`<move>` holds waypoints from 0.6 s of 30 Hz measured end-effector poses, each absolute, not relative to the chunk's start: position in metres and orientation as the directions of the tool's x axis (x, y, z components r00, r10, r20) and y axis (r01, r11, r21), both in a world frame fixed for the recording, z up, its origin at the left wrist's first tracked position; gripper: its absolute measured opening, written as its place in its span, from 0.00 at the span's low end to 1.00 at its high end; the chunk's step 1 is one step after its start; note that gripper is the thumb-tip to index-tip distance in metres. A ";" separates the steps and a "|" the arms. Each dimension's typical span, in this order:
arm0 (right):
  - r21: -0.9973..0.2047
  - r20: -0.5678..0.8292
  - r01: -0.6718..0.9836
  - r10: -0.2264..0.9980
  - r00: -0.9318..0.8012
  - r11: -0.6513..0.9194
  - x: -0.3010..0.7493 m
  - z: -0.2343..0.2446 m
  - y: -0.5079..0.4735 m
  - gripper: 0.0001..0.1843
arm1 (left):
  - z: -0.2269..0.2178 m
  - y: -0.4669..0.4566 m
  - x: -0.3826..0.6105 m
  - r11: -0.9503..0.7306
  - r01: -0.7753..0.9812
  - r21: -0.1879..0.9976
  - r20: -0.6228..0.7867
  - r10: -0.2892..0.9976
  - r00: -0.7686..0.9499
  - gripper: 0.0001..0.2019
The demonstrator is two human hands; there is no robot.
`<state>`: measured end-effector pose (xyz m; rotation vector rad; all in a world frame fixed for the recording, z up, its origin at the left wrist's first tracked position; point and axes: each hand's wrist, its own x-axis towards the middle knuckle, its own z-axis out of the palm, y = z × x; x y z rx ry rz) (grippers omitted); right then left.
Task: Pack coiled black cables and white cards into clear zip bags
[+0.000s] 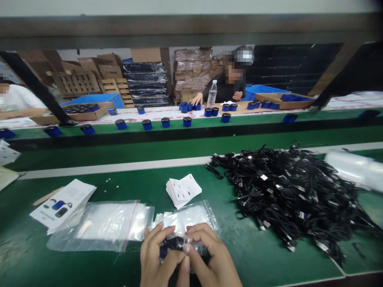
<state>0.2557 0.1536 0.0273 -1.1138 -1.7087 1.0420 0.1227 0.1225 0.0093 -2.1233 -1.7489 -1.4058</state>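
Note:
Low in the middle, my left hand (163,255) and my right hand (206,253) both pinch a small clear plastic bag (196,248). Something dark is inside it, partly covered by my fingers; I cannot make out what. The fingertips of both hands meet at the bag's edge. Just beyond them lie more clear zip bags (197,215) and a stack of folded leaflets (184,191). Left of my hands sit larger plastic bags (104,223) and printed sheets (64,203). A big heap of black USB cables (281,191) spreads to the right.
Blue-and-black round items (165,122) stand along the raised green ledge. A water bottle (212,94) stands near a co-worker (229,79) across the bench. A roll of clear plastic (356,167) lies far right. An overhead beam (191,30) crosses the top.

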 end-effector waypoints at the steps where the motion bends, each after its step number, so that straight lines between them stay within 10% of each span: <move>1: -0.945 0.166 0.232 0.950 -0.263 0.229 0.256 0.028 0.154 0.06 | 0.009 0.122 0.121 -0.335 0.788 0.516 0.637 0.766 -0.091 0.10; 6: -0.995 0.031 0.090 0.972 -0.232 0.053 0.266 0.026 0.155 0.08 | 0.017 0.121 0.101 0.081 0.338 0.937 0.040 0.941 -0.337 0.33; 9: -0.992 0.033 0.112 0.964 -0.265 0.064 0.274 0.027 0.158 0.05 | 0.025 0.120 0.097 0.317 -0.070 0.946 -0.324 0.923 -0.206 0.35; 18: -0.982 0.023 0.163 0.919 -0.395 0.095 0.274 0.033 0.162 0.06 | 0.037 0.115 0.109 0.323 -0.018 0.946 -0.315 0.907 -0.279 0.45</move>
